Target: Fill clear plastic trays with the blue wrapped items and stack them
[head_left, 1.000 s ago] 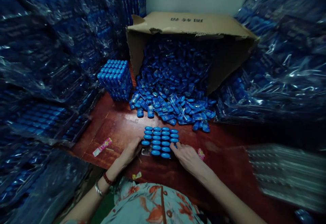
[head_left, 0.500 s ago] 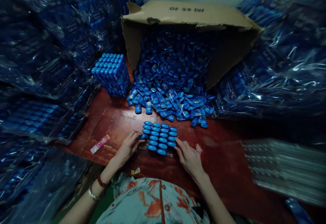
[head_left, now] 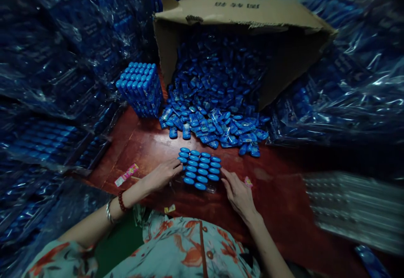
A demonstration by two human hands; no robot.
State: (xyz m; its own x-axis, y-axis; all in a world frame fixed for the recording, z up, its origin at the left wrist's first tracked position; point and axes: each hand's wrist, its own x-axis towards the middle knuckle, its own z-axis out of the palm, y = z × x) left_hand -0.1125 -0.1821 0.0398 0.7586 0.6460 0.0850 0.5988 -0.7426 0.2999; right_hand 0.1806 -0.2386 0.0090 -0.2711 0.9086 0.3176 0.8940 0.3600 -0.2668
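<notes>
Four columns of blue packs stood near the worktop's front edge; your left hand angled inward against them, its grip unclear, your right hand curved beside them, loosely open, holding nothing

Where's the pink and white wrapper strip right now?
In the head view, the pink and white wrapper strip lies on the red-brown table, to your left, just beyond your left forearm.
</notes>
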